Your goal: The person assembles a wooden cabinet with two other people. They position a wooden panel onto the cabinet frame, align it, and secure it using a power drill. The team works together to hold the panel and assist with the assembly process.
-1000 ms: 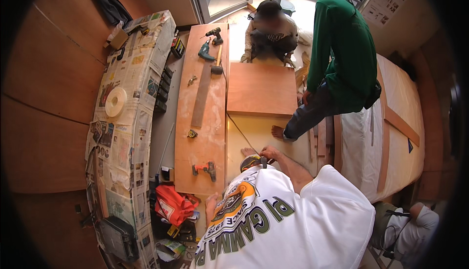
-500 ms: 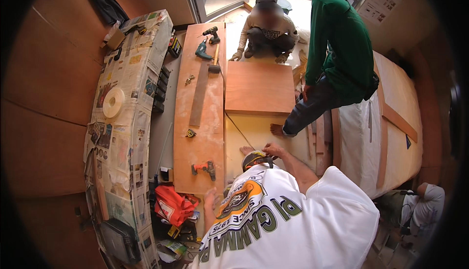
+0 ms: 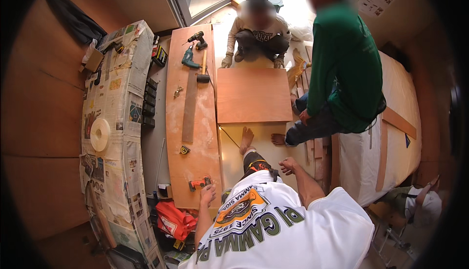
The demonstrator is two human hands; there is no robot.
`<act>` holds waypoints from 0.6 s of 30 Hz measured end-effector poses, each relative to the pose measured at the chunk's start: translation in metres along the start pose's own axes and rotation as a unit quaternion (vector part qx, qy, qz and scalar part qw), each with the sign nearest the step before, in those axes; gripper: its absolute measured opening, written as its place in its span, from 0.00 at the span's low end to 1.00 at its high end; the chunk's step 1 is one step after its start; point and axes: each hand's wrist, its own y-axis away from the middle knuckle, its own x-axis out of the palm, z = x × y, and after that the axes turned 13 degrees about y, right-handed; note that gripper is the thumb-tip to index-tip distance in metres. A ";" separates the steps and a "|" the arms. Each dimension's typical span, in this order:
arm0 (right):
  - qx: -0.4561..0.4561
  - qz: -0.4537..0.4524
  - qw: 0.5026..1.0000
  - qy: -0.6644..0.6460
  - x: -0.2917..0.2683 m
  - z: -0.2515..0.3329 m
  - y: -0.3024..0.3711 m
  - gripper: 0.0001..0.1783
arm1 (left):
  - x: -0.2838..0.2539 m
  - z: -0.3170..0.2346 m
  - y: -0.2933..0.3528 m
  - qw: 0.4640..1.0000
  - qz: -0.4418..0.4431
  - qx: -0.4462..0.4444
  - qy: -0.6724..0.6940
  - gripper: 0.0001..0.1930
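My left hand (image 3: 207, 195) is at the lower end of the long wooden board, right by an orange-red cordless drill (image 3: 197, 184). Its bent fingers overlap the drill's handle end; whether they touch it is unclear. In front of my right hip, my right hand (image 3: 289, 165) hangs in the air with curled fingers, and its palm is hidden. Ahead of my bare foot lies a wooden panel box (image 3: 253, 95). A crouching person in gloves (image 3: 258, 29) holds its far edge. Another person in a green top (image 3: 347, 68) stands to its right.
The long board (image 3: 202, 137) carries a teal drill (image 3: 189, 58), a black drill (image 3: 198, 39), a mallet (image 3: 203, 78) and a tape measure (image 3: 184, 150). Left stands a newspaper-covered bench (image 3: 117, 137) with a tape roll (image 3: 100, 134). A red bag (image 3: 178, 220) sits below; a wrapped stack (image 3: 359, 161) is at right.
My left hand has risen to the orange-red drill. My right hand has come away from my waist. My foot has stepped forward, and the person in green has bent and shifted nearer.
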 end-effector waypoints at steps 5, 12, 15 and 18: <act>-0.122 0.013 0.992 -0.040 -0.024 0.150 -0.042 0.16 | 0.015 -0.047 -0.066 0.983 0.005 0.032 -0.181 0.28; -0.233 0.005 0.971 -0.057 -0.092 0.294 -0.028 0.21 | 0.213 -0.263 -0.044 0.898 0.075 0.245 -0.357 0.31; -0.206 0.024 0.975 -0.075 -0.101 0.318 -0.055 0.20 | 0.269 -0.310 -0.073 0.886 0.141 0.268 -0.350 0.31; -0.150 0.024 0.986 -0.068 -0.104 0.325 -0.074 0.18 | 0.326 -0.346 -0.100 0.851 0.193 0.294 -0.389 0.31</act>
